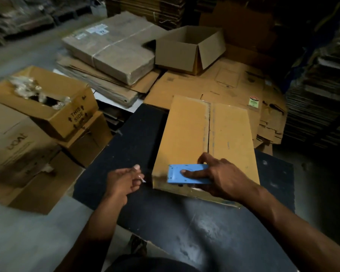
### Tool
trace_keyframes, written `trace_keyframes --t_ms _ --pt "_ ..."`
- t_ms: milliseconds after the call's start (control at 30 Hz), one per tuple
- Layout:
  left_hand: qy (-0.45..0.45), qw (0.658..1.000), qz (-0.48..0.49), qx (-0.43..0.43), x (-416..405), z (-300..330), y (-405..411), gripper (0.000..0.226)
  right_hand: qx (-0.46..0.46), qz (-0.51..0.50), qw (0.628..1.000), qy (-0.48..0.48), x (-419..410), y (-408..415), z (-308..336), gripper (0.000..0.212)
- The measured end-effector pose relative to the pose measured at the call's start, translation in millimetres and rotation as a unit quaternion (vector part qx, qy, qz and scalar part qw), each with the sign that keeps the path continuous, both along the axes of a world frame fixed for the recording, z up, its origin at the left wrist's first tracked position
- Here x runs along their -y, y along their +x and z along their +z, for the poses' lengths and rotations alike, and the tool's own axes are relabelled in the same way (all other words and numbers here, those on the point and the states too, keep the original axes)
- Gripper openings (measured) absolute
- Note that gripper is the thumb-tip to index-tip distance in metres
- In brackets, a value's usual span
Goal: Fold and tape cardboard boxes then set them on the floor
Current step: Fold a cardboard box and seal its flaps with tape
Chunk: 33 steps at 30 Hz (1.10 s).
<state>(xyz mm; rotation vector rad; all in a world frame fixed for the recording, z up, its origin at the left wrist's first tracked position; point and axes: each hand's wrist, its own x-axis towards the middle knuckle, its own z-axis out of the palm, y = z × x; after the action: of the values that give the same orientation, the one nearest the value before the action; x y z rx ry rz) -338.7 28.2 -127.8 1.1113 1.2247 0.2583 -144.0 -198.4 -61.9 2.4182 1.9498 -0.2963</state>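
Where open box [186, 50] sits (behind): flattened cartons [220, 83].

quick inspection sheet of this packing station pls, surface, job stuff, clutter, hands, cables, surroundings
surface: dark table, scuffed, bare apart from one box.
job's things: closed cardboard box lies on the table, centre seam taped; blue tape dispenser sits at its near edge.
clutter: open box of crumpled plastic at left; empty open box on flattened cardboard behind.
grippers: right hand presses the dispenser, one finger in its hole; left hand is curled beside the box, pinching something small and pale, cannot tell what.
cables: nothing seen.
surroundings: dim warehouse, cardboard stacks at right, concrete floor.
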Motion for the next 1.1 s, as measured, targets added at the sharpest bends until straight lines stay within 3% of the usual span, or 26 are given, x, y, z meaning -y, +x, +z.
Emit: trace_keyframes --t_ms 133,367,600,900,1100 --pt "0.007 1.0 -0.029 -0.009 -1.3 -4.7 2.2 0.019 0.005 -0.015 0.997 -0.074 10.1 2.5 -6.1 0.063" --pt "0.04 0.999 -0.009 -0.019 7.8 -21.7 13.3 0.018 0.042 -0.016 0.997 -0.057 -2.7 -5.7 -27.8 0.049" --pt "0.07 0.996 -0.03 -0.04 0.0 -36.0 18.8 0.014 0.047 -0.042 0.993 -0.097 -15.3 -13.6 -18.3 0.053" --pt "0.075 0.997 -0.027 -0.014 0.6 -51.9 19.0 0.013 0.059 -0.054 0.99 -0.116 -25.5 -19.9 -16.1 0.057" --pt "0.13 0.991 -0.028 0.011 0.9 -52.9 13.8 0.011 0.04 -0.067 0.989 -0.123 -24.0 -16.8 -19.9 0.058"
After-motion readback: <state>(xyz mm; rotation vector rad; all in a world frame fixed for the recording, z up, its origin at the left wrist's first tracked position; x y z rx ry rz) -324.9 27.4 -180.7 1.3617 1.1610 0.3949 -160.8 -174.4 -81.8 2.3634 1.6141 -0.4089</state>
